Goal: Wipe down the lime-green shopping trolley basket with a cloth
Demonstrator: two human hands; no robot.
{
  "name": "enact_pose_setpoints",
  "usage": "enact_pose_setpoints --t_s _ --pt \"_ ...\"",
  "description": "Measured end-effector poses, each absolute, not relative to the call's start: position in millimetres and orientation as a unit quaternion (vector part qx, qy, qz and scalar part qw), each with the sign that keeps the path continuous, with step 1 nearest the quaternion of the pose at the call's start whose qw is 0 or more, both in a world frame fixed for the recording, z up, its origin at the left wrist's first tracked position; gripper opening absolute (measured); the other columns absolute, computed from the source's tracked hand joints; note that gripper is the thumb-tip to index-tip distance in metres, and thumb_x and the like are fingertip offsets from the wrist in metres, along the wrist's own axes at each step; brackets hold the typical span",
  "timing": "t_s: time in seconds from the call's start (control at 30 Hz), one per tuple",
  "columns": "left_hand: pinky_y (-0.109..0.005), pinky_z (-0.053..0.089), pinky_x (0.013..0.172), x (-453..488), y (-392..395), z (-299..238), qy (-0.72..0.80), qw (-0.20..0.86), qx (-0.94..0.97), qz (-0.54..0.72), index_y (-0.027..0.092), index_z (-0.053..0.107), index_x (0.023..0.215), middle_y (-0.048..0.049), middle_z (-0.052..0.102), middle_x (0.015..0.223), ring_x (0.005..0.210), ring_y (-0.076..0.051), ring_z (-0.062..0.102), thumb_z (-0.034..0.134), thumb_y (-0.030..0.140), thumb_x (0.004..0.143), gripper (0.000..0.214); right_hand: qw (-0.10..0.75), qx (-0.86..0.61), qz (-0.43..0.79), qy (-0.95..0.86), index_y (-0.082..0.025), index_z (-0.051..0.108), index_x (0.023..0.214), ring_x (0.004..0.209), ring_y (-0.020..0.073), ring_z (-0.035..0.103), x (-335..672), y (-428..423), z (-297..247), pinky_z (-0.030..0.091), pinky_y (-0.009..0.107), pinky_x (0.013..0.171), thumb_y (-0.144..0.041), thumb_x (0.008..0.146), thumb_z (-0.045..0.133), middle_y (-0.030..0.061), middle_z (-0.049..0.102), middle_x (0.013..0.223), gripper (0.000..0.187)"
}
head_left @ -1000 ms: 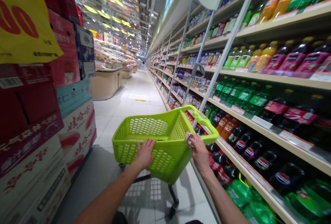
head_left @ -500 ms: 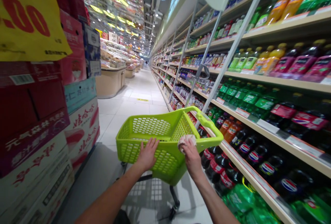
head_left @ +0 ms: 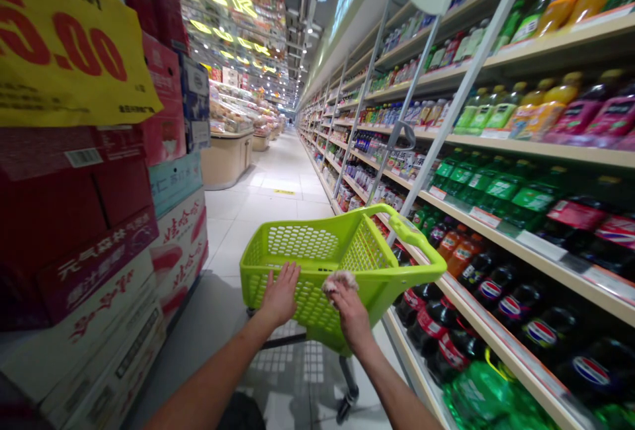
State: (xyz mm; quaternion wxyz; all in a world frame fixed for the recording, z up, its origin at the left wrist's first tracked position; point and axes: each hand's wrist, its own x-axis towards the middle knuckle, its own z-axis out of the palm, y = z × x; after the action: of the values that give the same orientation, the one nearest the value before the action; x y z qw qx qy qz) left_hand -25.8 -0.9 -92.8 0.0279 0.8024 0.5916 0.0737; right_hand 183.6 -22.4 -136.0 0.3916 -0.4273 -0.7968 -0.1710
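Green cart (head_left: 312, 301) stands on wheels (head_left: 347, 403): left hand (head_left: 280, 294) lies open on its near side, and right hand (head_left: 351, 314) pinches a cloth (head_left: 338, 279) at that side, so uneven pressing could roll it toward the shelf (head_left: 546, 153). Boxes (head_left: 126, 192) left of the cart hide their contents; its basket (head_left: 302, 241) shows bare floor; bottles (head_left: 540, 332) right of it hold dark drink.

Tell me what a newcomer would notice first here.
The bright green shopping cart, low in the center, would probably catch the eye first, with the left hand resting at its near side and the right hand holding a crumpled cloth there. A yellow-and-red price sign stands out at upper left, and drink bottles line the shelves on the right.
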Motion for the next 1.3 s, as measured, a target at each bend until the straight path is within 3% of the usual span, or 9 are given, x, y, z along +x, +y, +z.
enact_pose_setpoints --t_s 0.13,0.33,0.53,0.7,0.83,0.97,1.07,1.23,1.3 --pt "-0.051 0.008 0.106 -24.7 -4.6 -94.4 0.572 0.036 0.815 0.078 0.013 0.016 0.136 -0.0066 0.012 0.146 0.134 -0.021 0.007 0.043 0.013 0.06 0.081 0.354 -0.416 -0.149 -0.824 -0.024 0.063 0.1 0.105 0.0161 0.055 171.8 -36.2 -161.8 0.046 0.031 0.089 -0.008 0.082 0.042 0.0034 0.064 0.105 0.032" --pt "-0.051 0.008 0.106 -19.7 -9.8 -93.2 0.56 0.048 0.822 0.092 0.013 0.018 0.136 -0.0078 0.014 0.145 0.134 -0.022 0.007 0.046 0.013 0.06 0.081 0.411 -0.435 -0.152 -0.787 -0.021 0.06 0.106 0.122 0.0202 0.037 167.4 -26.7 -117.8 0.038 0.041 0.097 -0.006 0.082 0.036 0.0078 0.054 0.121 0.037" --pt "-0.047 0.01 0.108 -38.0 -11.3 -95.3 0.536 0.1 0.819 0.178 0.013 0.032 0.131 -0.0085 0.028 0.141 0.131 -0.021 0.019 0.044 0.004 0.059 0.073 0.389 -0.432 0.033 -0.813 -0.023 0.064 0.096 0.106 0.0173 0.054 161.5 -44.0 -147.3 0.045 0.035 0.09 -0.007 0.075 0.042 0.005 0.063 0.106 0.034" --pt "-0.035 0.027 0.103 -33.1 -24.1 -106.3 0.49 0.337 0.695 0.404 0.013 0.047 0.119 -0.0091 0.046 0.129 0.121 -0.018 0.039 0.041 0.001 0.058 0.062 0.515 -0.451 0.251 -0.685 -0.019 0.064 0.097 0.1 0.0182 0.058 137.9 -58.1 -123.1 0.043 0.035 0.09 -0.012 0.071 0.043 0.0051 0.065 0.103 0.035" --pt "-0.029 0.047 0.074 -10.9 -41.5 -114.4 0.438 0.629 0.489 0.415 0.013 0.059 0.098 -0.0055 0.066 0.091 0.081 -0.016 0.061 0.051 0.012 0.058 0.04 0.558 -0.458 0.382 -0.577 -0.017 0.063 0.1 0.089 0.0194 0.062 119.7 -52.6 -102.3 0.05 0.034 0.079 -0.022 0.074 0.042 0.0056 0.066 0.101 0.033" --pt "-0.02 0.044 0.057 -3.3 -54.0 -116.5 0.436 0.699 0.381 0.419 0.014 0.06 0.079 0.0015 0.062 0.062 0.054 -0.008 0.055 0.057 0.017 0.056 0.024 0.56 -0.503 0.276 -0.598 -0.017 0.063 0.098 0.101 0.02 0.057 112.1 -52.2 -118.8 0.042 0.036 0.091 -0.014 0.07 0.041 0.0068 0.064 0.104 0.036" --pt "-0.017 0.039 0.05 -12.2 -57.4 -117.7 0.446 0.715 0.36 0.4 0.015 0.056 0.068 0.005 0.056 0.053 0.046 -0.004 0.047 0.06 0.017 0.053 0.016 0.494 -0.506 0.195 -0.679 -0.017 0.062 0.102 0.109 0.0204 0.052 107.6 -59.9 -134.8 0.038 0.039 0.096 -0.008 0.069 0.039 0.0092 0.061 0.109 0.041" --pt "-0.016 0.033 0.044 -37.5 -58.0 -121.1 0.447 0.737 0.359 0.36 0.015 0.055 0.067 0.0047 0.053 0.05 0.044 -0.005 0.045 0.06 0.021 0.052 0.017 0.395 -0.441 0.119 -0.797 -0.014 0.037 0.129 0.13 0.0234 0.022 91.4 -77.2 -142.6 0.029 0.041 0.103 -0.012 0.07 0.052 0.014 0.022 0.142 0.06" --pt "-0.018 0.034 0.045 -49.4 -55.7 -118.0 0.441 0.747 0.358 0.345 0.015 0.057 0.072 0.0042 0.053 0.053 0.046 -0.006 0.046 0.059 0.026 0.055 0.021 0.36 -0.38 0.09 -0.847 -0.014 0.028 0.134 0.131 0.0241 0.016 84.9 -78.2 -140.8 0.027 0.042 0.104 -0.011 0.068 0.057 0.0141 0.017 0.143 0.071"
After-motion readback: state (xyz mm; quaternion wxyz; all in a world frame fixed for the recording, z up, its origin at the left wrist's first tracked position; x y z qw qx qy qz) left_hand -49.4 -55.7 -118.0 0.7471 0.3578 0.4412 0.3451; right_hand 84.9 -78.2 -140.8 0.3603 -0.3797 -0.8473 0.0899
